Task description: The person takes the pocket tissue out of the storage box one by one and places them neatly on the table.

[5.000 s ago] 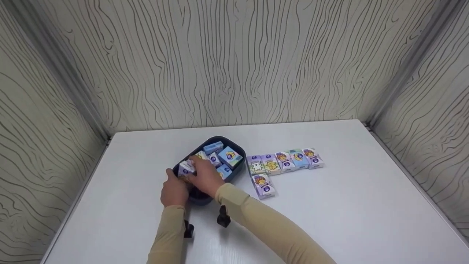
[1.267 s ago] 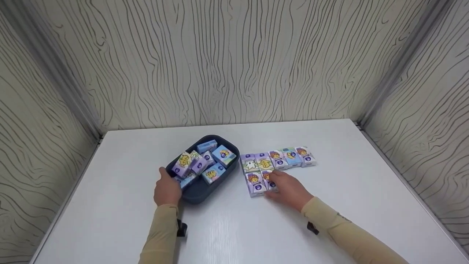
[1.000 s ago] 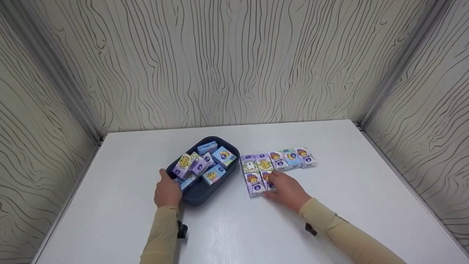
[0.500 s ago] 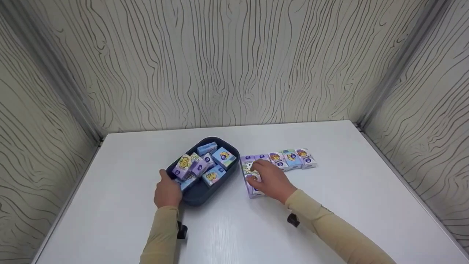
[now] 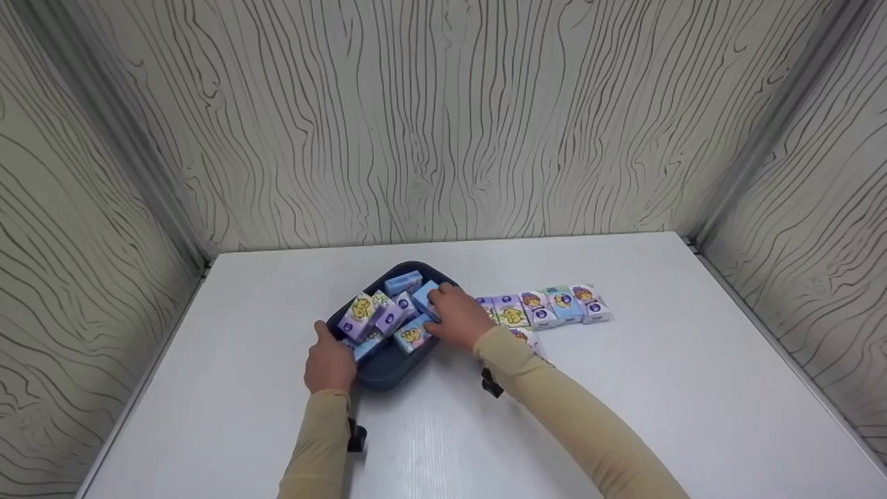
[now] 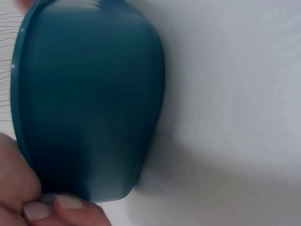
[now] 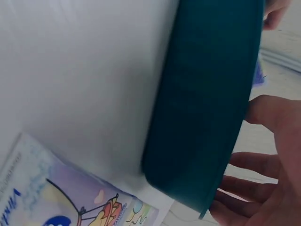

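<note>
A dark teal bin (image 5: 385, 369) on the white table holds several small cartoon-printed packets (image 5: 378, 315). My left hand (image 5: 327, 353) grips the bin's near-left rim; in the left wrist view its fingertips (image 6: 52, 206) press the bin's wall (image 6: 89, 103). My right hand (image 5: 443, 310) reaches over the bin's right rim with its fingers on a light blue packet (image 5: 423, 292). The right wrist view shows this hand's fingers (image 7: 263, 188) spread loosely above the bin's wall (image 7: 207, 103). Nothing is plainly held in it.
A row of several packets (image 5: 547, 305) lies on the table right of the bin. Another packet (image 5: 528, 337) lies in front of that row, partly under my right forearm, and shows as a packet (image 7: 61, 197) in the right wrist view. Patterned walls enclose three sides.
My right hand has left the packets in the front row on the table and moved left into the bin. My left hand has stayed on the bin's rim.
</note>
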The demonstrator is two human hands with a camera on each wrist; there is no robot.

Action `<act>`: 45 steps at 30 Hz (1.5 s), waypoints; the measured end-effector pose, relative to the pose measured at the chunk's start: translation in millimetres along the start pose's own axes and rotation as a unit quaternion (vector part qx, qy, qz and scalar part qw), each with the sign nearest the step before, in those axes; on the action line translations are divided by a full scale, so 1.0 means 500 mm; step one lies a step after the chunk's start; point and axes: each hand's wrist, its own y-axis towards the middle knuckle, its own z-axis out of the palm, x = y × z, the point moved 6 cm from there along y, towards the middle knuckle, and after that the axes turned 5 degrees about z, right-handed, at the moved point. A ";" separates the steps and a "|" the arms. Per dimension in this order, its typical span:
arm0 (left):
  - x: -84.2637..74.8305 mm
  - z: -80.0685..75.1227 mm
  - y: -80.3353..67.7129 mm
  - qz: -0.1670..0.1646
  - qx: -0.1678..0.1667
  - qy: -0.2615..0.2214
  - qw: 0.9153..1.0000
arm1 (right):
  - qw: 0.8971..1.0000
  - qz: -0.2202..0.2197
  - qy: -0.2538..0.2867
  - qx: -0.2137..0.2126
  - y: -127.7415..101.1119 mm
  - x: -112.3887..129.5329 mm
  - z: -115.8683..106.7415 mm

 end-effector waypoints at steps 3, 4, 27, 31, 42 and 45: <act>-0.002 0.004 -0.002 -0.001 0.001 0.000 1.000 | 1.000 0.019 -0.015 0.004 0.014 -0.009 0.006; -0.002 0.004 -0.002 -0.001 0.001 0.001 1.000 | 1.000 0.023 -0.017 0.005 0.018 -0.011 0.007; -0.007 0.010 -0.005 0.009 -0.008 -0.002 1.000 | 0.997 0.052 -0.039 -0.047 0.033 0.007 0.011; -0.006 0.010 -0.005 0.009 -0.008 -0.001 1.000 | 0.997 0.035 -0.015 -0.069 0.028 0.007 -0.008; 0.001 0.000 0.000 0.018 -0.010 0.002 1.000 | 0.991 0.027 0.087 -0.097 -0.025 -0.009 -0.064; -0.002 -0.005 -0.004 0.023 -0.013 -0.002 1.000 | 0.990 0.026 0.091 -0.107 -0.050 -0.026 -0.078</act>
